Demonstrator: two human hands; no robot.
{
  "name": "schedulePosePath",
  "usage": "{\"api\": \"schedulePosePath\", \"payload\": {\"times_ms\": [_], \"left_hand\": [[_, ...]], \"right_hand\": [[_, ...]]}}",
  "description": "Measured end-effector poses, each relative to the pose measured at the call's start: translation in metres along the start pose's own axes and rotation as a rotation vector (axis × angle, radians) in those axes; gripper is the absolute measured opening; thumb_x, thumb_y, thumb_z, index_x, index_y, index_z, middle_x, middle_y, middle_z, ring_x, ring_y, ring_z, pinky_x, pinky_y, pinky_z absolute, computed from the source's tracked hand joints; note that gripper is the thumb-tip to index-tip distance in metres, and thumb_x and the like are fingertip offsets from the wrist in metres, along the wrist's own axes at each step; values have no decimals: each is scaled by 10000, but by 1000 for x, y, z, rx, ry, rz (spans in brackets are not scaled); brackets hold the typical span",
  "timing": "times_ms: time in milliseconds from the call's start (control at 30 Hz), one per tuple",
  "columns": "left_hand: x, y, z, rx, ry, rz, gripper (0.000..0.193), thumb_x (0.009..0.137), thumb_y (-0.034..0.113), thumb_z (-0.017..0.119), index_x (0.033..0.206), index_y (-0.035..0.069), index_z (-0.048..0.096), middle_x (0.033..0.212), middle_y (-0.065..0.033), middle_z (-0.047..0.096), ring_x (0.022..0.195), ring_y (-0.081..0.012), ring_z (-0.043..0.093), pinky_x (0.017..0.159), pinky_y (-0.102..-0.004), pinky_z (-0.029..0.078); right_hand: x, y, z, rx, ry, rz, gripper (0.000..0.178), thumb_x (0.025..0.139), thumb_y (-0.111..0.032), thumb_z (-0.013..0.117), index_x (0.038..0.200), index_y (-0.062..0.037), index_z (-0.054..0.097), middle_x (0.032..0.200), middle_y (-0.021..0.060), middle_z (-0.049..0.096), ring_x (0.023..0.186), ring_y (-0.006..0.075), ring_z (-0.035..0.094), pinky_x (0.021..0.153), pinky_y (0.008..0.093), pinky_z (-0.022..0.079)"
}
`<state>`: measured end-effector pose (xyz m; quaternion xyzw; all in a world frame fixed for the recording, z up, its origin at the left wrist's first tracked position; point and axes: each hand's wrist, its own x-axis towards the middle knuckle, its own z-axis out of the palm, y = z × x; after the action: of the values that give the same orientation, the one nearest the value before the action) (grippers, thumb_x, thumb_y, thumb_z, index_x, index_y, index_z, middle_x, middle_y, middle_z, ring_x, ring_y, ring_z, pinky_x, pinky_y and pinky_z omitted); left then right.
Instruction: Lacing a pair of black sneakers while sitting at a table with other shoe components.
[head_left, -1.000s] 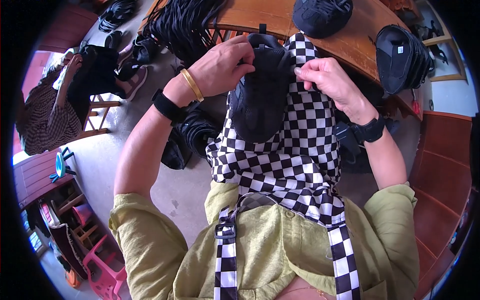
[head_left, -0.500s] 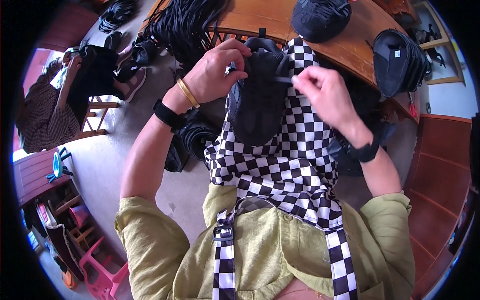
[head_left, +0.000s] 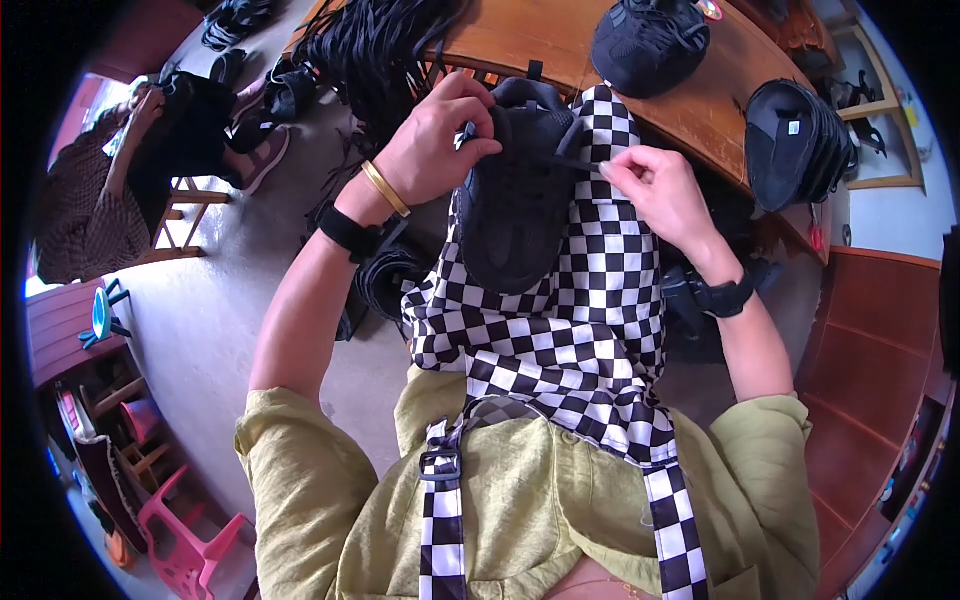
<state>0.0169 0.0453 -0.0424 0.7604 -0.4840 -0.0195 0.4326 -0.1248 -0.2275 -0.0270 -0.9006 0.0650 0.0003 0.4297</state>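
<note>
A black sneaker (head_left: 513, 225) rests on my lap over a checkered apron (head_left: 610, 270), its toe toward me and its collar away. My left hand (head_left: 440, 145) is closed at the shoe's left side near the collar, thumb and fingers gripping there. A small dark piece shows between those fingers; its kind is unclear. Off to the shoe's right, my right hand (head_left: 660, 195) pinches a black shoelace (head_left: 575, 163) between thumb and fingertips. The lace runs taut from the shoe's eyelets to that pinch.
A wooden table (head_left: 520, 40) stands ahead, bearing a bundle of black laces (head_left: 375, 50) and a black shoe (head_left: 650, 45). Stacked black shoes (head_left: 795, 145) sit at its right. A person (head_left: 100, 220) works at far left. A pink chair (head_left: 195, 545) stands lower left.
My right hand has drawn slightly right and down with the lace. My left hand stays at the shoe's left side. The view has shifted slightly.
</note>
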Motion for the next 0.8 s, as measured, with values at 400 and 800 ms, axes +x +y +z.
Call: {"api": "schedulePosePath", "payload": {"times_ms": [400, 800], "left_hand": [[-24, 13, -12, 511, 39, 121, 280, 803, 38, 736, 1079, 51, 690, 947, -89, 661, 955, -280, 615, 899, -394, 477], [-76, 17, -8, 796, 225, 199, 328, 768, 40, 752, 1092, 41, 706, 980, -69, 683, 1059, -240, 650, 952, -405, 481]], "right_hand": [[-52, 72, -77, -183, 583, -91, 112, 919, -2, 690, 1028, -19, 707, 901, 6, 657, 697, 38, 529, 641, 198, 445], [-86, 155, -129, -249, 856, -53, 239, 982, 42, 559, 1177, 8, 694, 1154, 71, 537, 935, 179, 701, 869, 288, 598]]}}
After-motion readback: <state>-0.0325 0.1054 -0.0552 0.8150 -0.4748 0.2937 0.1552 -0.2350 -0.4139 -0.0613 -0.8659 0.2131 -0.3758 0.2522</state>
